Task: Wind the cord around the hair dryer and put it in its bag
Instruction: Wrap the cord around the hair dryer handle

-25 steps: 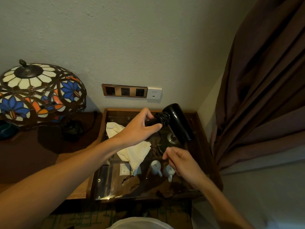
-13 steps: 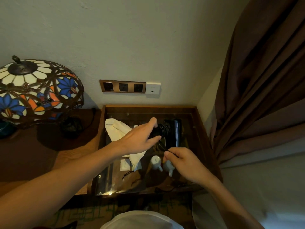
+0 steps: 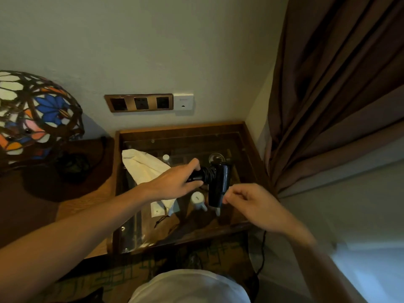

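Note:
The black hair dryer (image 3: 218, 184) is held just above the glass top of the wooden side table (image 3: 183, 127), with its barrel pointing toward me. Black cord (image 3: 207, 174) is wound in several turns around its handle. My left hand (image 3: 175, 184) grips that handle from the left. My right hand (image 3: 251, 202) is beside the barrel's near end, thumb and forefinger pinched together; I cannot see whether they hold the cord's end. The white cloth bag (image 3: 144, 169) lies crumpled on the glass to the left, under my left forearm, its dark drawstring (image 3: 162, 220) trailing toward me.
Two small white cups (image 3: 197, 201) show under the glass below the dryer. A stained-glass lamp (image 3: 37, 119) stands at the left, and a socket strip (image 3: 140, 102) is on the wall behind. A brown curtain (image 3: 328, 106) hangs at the right. A dark cable (image 3: 262, 252) runs down the table's right side.
The dryer has come down from a raised tilt to lie low over the glass, barrel toward me. My right hand has shifted from under it to its right side.

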